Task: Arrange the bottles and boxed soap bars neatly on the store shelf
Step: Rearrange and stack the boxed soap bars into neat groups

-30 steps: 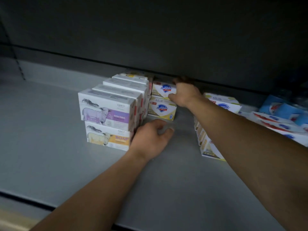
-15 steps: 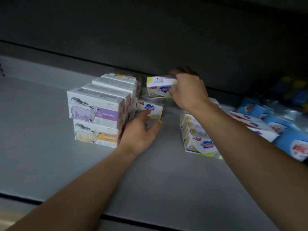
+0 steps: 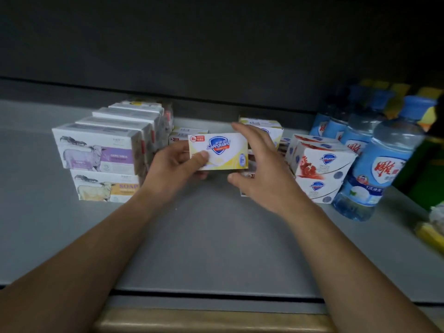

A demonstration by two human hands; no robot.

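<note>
The grey shelf [image 3: 72, 236] fills the view, with a dark back wall behind it and most of its front half bare. On the right stand blue-capped bottles [image 3: 374, 169], the nearest one close to the front and the rest crowding behind it toward the wall; they are blurred. At the left is a double-height row of sheep boxes [image 3: 101, 150], a purple-banded one on top of an orange one at the front, more running back in a line. Just left of the bottles sit stacked white boxes [image 3: 322, 164] with a red fruit print, tilted a little. Farther back, a yellow stack [image 3: 262, 128] is partly hidden by the right hand, and two low boxes [image 3: 185, 134] lie beside the sheep row, just behind the left hand.

Between these groups, raised above the shelf, is the yellow box [image 3: 218, 151], front face to the camera. The left hand [image 3: 173, 167] grips its left end, thumb on the front, fingers behind. The right hand [image 3: 259, 169] is spread wide beside the box's right end, fingers above and thumb below; whether it touches the box is unclear.

At the far right edge lies something yellow [image 3: 430, 234], too blurred to name.
</note>
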